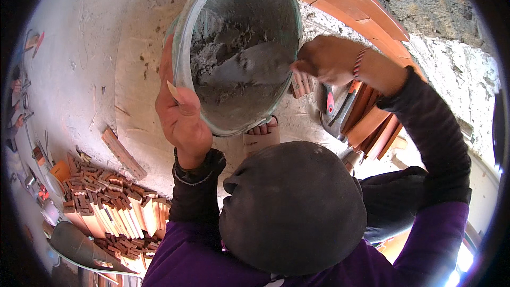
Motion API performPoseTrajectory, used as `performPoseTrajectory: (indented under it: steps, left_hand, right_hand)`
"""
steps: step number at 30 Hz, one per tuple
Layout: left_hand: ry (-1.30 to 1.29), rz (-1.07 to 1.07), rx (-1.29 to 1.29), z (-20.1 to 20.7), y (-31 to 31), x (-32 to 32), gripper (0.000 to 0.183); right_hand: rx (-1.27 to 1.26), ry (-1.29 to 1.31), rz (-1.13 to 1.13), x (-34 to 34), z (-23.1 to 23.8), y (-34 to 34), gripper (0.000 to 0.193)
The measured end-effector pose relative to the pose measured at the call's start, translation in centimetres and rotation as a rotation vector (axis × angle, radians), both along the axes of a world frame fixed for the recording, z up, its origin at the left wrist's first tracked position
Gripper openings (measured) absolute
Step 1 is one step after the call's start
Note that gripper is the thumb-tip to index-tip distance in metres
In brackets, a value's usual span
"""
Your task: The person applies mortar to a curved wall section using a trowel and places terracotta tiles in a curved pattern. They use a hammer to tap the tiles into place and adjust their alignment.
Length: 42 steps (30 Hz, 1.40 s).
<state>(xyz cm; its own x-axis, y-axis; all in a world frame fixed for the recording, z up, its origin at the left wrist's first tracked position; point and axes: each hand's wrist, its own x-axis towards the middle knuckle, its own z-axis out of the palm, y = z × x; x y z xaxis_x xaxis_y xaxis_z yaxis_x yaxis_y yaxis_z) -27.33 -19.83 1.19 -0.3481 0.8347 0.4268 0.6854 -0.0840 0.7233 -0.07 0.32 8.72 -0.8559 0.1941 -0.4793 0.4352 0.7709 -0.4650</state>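
A pale green bucket (183, 37), its rim crusted with mortar, is tipped toward me at the top middle. Wet grey mortar (228, 34) lies inside it. My left hand (183, 119) grips the bucket's left side, the thumb over the rim. Over the right rim, my right hand (329, 59) is closed around a trowel. The trowel's grey, mortar-covered blade (255, 65) reaches into the bucket and looks slightly blurred, while its handle is hidden in the fist.
Rows of terracotta bricks (350, 0) curve along the top right. Hand tools with a red and grey grip (330, 102) lie beside loose tiles (372, 122). At lower left are stacked hollow clay tiles (119, 210), a single brick strip (123, 153) and a dark tub (79, 244). A sandalled foot (261, 137) shows below the bucket.
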Motion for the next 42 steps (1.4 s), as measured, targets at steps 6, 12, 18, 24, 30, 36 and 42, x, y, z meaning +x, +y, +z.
performPoseTrajectory:
  steps: [6,12,18,24,30,36,42]
  left_hand:
    - [-0.517,0.119,0.053,1.8,1.1,2.3,0.041]
    - [-0.626,0.061,0.081,2.2,2.4,3.1,0.040]
    - [-0.486,0.075,0.063,2.3,2.1,2.1,0.041]
    - [-0.097,-0.144,0.079,-1.6,-1.1,-2.8,0.044]
    - [-1.291,0.356,-0.080,7.1,2.7,1.2,0.060]
    - [-1.539,0.324,-0.140,5.9,0.3,-0.9,0.064]
    - [-1.622,0.417,-0.257,5.2,-1.2,-0.6,0.061]
  right_hand:
    - [-0.397,-0.167,-0.402,-3.3,5.0,-0.3,0.052]
    - [0.091,-0.411,-0.116,-2.7,4.4,-0.4,0.043]
    - [0.357,-0.244,-0.224,-1.5,6.4,-0.2,0.035]
    - [0.243,-0.156,-0.094,-2.8,-0.1,1.1,0.038]
    - [0.616,-0.205,0.182,-3.8,5.4,4.9,0.040]
    - [0.452,0.136,-0.041,-3.7,4.8,6.4,0.039]
    - [0.314,0.410,-0.165,-3.1,6.0,7.0,0.039]
